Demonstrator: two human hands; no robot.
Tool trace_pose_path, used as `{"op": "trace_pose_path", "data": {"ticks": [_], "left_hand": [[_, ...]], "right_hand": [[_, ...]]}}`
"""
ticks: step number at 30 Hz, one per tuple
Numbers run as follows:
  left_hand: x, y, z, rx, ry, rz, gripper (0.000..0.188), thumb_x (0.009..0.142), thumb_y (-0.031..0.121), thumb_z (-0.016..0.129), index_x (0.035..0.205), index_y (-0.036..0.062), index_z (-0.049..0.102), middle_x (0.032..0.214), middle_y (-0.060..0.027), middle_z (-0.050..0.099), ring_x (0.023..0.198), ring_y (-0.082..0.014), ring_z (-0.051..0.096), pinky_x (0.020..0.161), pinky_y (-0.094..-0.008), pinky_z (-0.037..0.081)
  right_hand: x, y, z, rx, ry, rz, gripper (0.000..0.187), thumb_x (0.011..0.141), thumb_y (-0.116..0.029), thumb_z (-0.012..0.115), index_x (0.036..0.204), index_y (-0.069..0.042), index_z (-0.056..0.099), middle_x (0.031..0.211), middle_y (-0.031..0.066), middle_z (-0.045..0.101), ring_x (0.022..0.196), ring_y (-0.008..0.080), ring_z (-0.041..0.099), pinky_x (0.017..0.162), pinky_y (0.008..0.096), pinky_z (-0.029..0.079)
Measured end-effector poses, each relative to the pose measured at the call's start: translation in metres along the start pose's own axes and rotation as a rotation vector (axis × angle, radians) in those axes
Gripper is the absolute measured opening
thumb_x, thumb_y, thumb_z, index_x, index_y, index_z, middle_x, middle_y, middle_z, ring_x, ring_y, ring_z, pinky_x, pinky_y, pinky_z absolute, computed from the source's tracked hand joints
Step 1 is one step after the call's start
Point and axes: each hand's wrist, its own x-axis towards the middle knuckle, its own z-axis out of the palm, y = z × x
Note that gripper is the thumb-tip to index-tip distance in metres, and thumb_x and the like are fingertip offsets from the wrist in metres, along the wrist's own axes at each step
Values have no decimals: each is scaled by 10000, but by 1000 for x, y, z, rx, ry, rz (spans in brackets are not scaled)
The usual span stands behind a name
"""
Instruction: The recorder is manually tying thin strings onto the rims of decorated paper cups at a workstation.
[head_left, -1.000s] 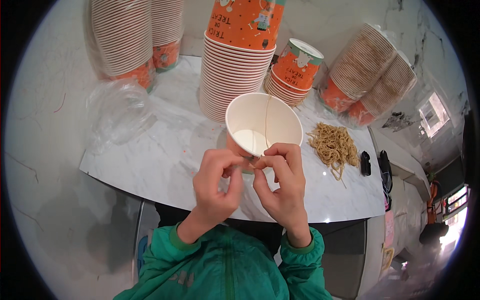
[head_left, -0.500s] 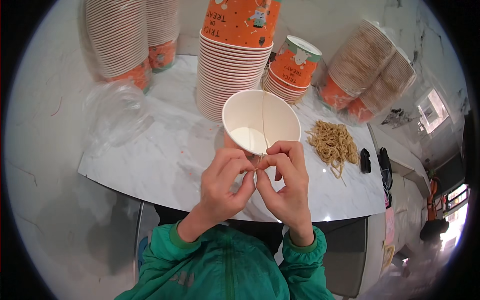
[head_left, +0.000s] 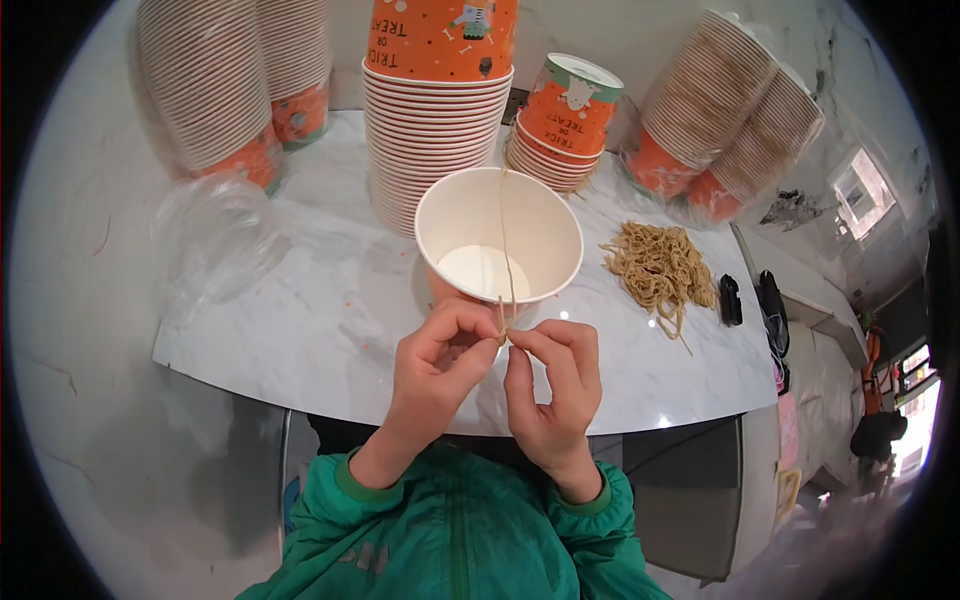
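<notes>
Two hands at a cord on an open tub, with stacks all around

The pale marbled surface (head_left: 330, 345) is crowded along its back. A tall stack of upturned orange-and-white tubs (head_left: 435, 135) stands right behind the open tub (head_left: 462, 215), blocking the way to the back edge. A shorter stack (head_left: 562, 125) stands to its right. Plastic-wrapped stacks fill the back left (head_left: 205, 90) and back right (head_left: 712, 115), and a crumpled clear bag (head_left: 215, 235) lies toward the left edge. Near the right edge are a heap of tan cord (head_left: 655, 265) and a small black object (head_left: 731, 300).

The open tub sits mid-surface, mouth up. The cord (head_left: 507, 235) crosses its inside from far rim to near rim. Plain marble runs from the hands to the curved front edge, and on toward the front left corner.

The left hand (head_left: 430, 365) pinches the cord just outside the near rim. The right hand (head_left: 557, 385) meets it there, index fingertip at the cord; whether it grips cannot be told. The fingers hide the joint, and the tall stack's top is cut off.
</notes>
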Motion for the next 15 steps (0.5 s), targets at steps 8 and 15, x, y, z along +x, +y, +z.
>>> {"op": "trace_pose_path", "data": {"ticks": [8, 15], "left_hand": [[0, -3, 6, 308, 30, 226, 140, 888, -81, 628, 1003, -1, 628, 1011, -28, 587, 797, -74, 543, 714, -223, 457], [-1, -4, 0, 487, 15, 317, 140, 875, -91, 613, 984, -7, 638, 1011, -48, 593, 770, -88, 550, 681, -229, 458]], "right_hand": [[-4, 1, 3, 175, 5, 169, 223, 797, 88, 723, 1011, 37, 681, 968, 159, 642, 853, 292, 635, 712, 344, 515], [-5, 3, 1, 282, -24, 253, 187, 835, 93, 695, 1013, 35, 687, 958, 141, 698, 848, 264, 662, 744, 332, 529]]}}
